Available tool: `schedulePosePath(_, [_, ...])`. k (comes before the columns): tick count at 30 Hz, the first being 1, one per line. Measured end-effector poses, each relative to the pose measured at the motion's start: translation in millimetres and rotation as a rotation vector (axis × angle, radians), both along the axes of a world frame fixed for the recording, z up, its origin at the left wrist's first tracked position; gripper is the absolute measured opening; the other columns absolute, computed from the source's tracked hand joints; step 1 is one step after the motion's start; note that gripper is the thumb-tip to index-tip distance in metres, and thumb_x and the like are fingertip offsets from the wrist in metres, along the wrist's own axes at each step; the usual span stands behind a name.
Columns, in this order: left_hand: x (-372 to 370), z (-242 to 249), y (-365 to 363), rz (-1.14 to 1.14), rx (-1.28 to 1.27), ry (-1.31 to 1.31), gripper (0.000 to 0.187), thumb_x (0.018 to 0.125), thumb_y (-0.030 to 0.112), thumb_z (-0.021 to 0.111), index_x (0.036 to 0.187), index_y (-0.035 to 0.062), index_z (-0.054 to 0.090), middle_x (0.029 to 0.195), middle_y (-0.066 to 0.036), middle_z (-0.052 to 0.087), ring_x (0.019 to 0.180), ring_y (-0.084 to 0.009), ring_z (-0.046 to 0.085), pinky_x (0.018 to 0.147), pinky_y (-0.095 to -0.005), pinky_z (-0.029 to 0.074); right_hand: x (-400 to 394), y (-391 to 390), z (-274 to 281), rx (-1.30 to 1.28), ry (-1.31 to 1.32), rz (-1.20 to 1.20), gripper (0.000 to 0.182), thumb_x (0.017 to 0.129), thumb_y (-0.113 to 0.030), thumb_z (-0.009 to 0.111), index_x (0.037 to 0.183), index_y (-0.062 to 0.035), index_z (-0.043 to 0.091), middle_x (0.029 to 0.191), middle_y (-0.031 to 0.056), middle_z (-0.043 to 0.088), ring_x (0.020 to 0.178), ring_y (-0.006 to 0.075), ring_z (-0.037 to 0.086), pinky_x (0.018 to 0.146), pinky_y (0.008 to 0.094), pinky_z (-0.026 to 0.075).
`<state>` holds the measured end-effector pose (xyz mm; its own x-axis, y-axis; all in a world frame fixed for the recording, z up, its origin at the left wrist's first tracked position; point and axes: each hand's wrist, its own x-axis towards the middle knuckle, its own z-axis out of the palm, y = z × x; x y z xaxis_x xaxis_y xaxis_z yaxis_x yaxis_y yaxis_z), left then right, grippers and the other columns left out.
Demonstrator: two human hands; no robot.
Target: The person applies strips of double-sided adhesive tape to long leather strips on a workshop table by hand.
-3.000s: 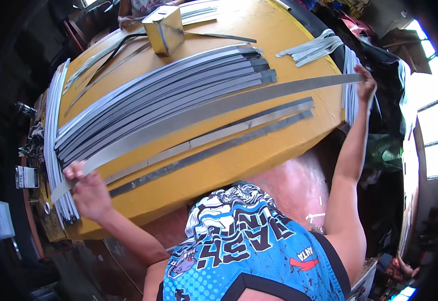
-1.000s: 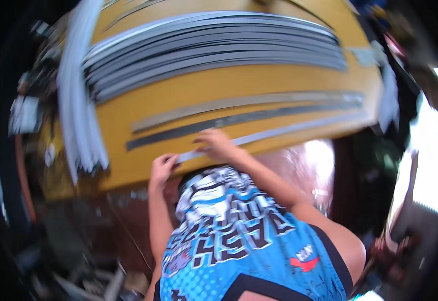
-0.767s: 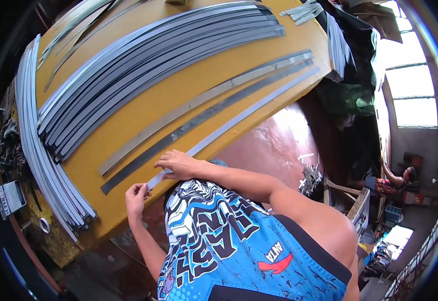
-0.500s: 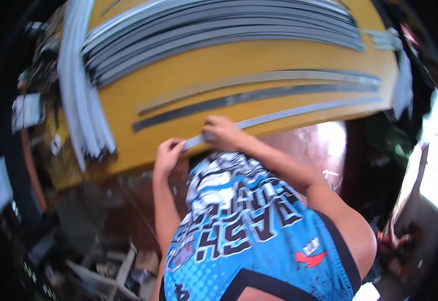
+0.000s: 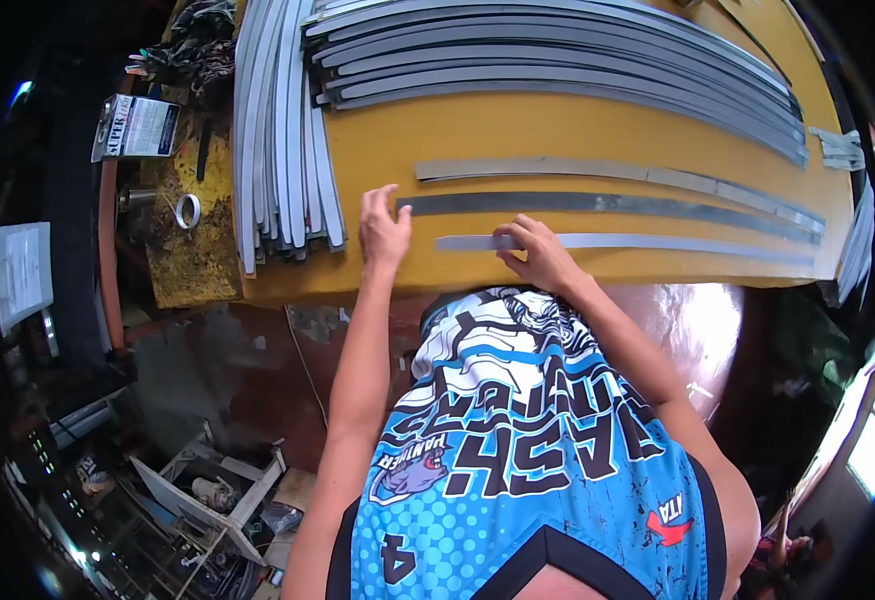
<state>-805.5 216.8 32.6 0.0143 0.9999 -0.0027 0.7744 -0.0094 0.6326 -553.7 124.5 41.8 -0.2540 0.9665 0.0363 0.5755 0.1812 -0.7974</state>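
Note:
My right hand pinches a narrow light grey strip near its left end, with thumb and fingers on opposite edges. A small dark patch shows between those fingertips; I cannot tell whether it is a held piece or shadow. My left hand is open, fingers raised and apart, by the left end of a dark grey strip. Beyond that lies a beige-grey strip, roughly parallel to the other two. All three rest on the yellow tabletop.
Long grey strips lie stacked across the back, and another bundle runs front to back at left. Further left are a labelled can and a tape roll. Pale strips hang over the right edge. A wooden frame stands on the floor.
My left hand has let go of the light grey strip's left end and moved up and away. My right hand stays on the strip. The whole view has shifted and sharpened.

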Motion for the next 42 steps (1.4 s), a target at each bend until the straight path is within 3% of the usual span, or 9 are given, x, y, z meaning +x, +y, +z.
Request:
schedulePosePath(6, [-25, -22, -1, -0.23, 0.121, 0.032, 0.028, 0.081, 0.01, 0.071, 0.108, 0.0033, 0.067, 0.107, -0.013, 0.057, 0.083, -0.0258, 0.062, 0.078, -0.0363, 0.051, -35, 4, 3, 0.018, -0.024, -0.055, 0.028, 0.079, -0.011, 0.072, 0.106, -0.0087, 0.065, 0.093, 0.0115, 0.059, 0.089, 0.0328, 0.058, 0.079, 0.0412, 0.048])
schedulePosePath(13, [-41, -16, -1, -0.2, -0.048, -0.2, 0.024, 0.082, 0.007, 0.07, 0.105, 0.0029, 0.068, 0.103, -0.013, 0.058, 0.081, -0.0254, 0.062, 0.077, -0.0362, 0.051, -56, 10, 5, 0.071, -0.085, -0.049, 0.031, 0.078, -0.011, 0.072, 0.109, -0.0099, 0.066, 0.091, 0.0113, 0.059, 0.088, 0.0319, 0.058, 0.079, 0.0405, 0.048])
schedulePosePath(16, [-46, -15, 0, -0.19, -0.057, -0.248, 0.024, 0.081, 0.001, 0.066, 0.105, 0.0021, 0.066, 0.1, -0.012, 0.058, 0.083, -0.0253, 0.063, 0.078, -0.0365, 0.051, -59, 16, 13, 0.061, -0.107, -0.083, 0.031, 0.078, -0.011, 0.072, 0.109, -0.0102, 0.065, 0.09, 0.0109, 0.059, 0.088, 0.0318, 0.059, 0.079, 0.0402, 0.048])
schedulePosePath(18, [-49, -16, 0, -0.255, 0.075, -0.18, 0.03, 0.076, -0.005, 0.062, 0.106, 0.003, 0.063, 0.104, -0.013, 0.06, 0.095, -0.0298, 0.061, 0.083, -0.039, 0.049, -60, 19, 17, -0.003, -0.102, -0.104, 0.03, 0.079, -0.01, 0.071, 0.108, -0.0104, 0.065, 0.089, 0.0106, 0.059, 0.086, 0.0319, 0.059, 0.077, 0.0404, 0.049])
schedulePosePath(21, [-49, -14, -1, -0.314, 0.257, -0.214, 0.034, 0.074, -0.006, 0.06, 0.106, 0.0037, 0.062, 0.099, -0.012, 0.062, 0.093, -0.0281, 0.061, 0.084, -0.0367, 0.049, -63, 24, 18, -0.017, -0.068, -0.124, 0.027, 0.08, -0.01, 0.069, 0.106, -0.0097, 0.065, 0.089, 0.011, 0.06, 0.084, 0.0327, 0.06, 0.075, 0.0407, 0.05])
schedulePosePath(27, [-43, -3, -17, -0.421, 0.295, -0.281, 0.038, 0.072, -0.006, 0.061, 0.107, 0.0055, 0.063, 0.101, -0.011, 0.065, 0.099, -0.0304, 0.059, 0.09, -0.04, 0.046, -73, 33, 27, -0.204, 0.055, -0.144, 0.024, 0.082, -0.01, 0.069, 0.105, -0.0063, 0.065, 0.09, 0.0132, 0.061, 0.083, 0.0323, 0.061, 0.074, 0.04, 0.05])
schedulePosePath(31, [-47, -9, -20, -0.418, 0.256, -0.26, 0.039, 0.072, -0.005, 0.063, 0.11, 0.0059, 0.064, 0.101, -0.011, 0.066, 0.099, -0.0299, 0.059, 0.09, -0.0397, 0.046, -72, 34, 11, -0.025, -0.016, -0.063, 0.028, 0.083, -0.007, 0.069, 0.11, -0.0041, 0.063, 0.089, 0.0121, 0.06, 0.081, 0.0267, 0.063, 0.068, 0.0344, 0.052])
schedulePosePath(37, [-53, -7, -16, -0.442, 0.166, -0.36, 0.038, 0.074, -0.002, 0.066, 0.111, 0.0059, 0.064, 0.102, -0.011, 0.066, 0.101, -0.029, 0.059, 0.091, -0.0398, 0.046, -77, 38, 17, -0.066, -0.054, -0.058, 0.028, 0.083, -0.008, 0.07, 0.11, -0.0044, 0.063, 0.092, 0.0125, 0.06, 0.081, 0.0278, 0.062, 0.068, 0.035, 0.051])
schedulePosePath(42, [-50, -6, -12, -0.378, 0.261, -0.208, 0.04, 0.075, -0.001, 0.066, 0.114, 0.0061, 0.063, 0.102, -0.011, 0.065, 0.103, -0.0303, 0.057, 0.093, -0.04, 0.045, -76, 44, 15, -0.104, 0.005, -0.132, 0.028, 0.083, -0.013, 0.07, 0.109, -0.0081, 0.064, 0.089, 0.0135, 0.059, 0.083, 0.0323, 0.061, 0.072, 0.0413, 0.049])
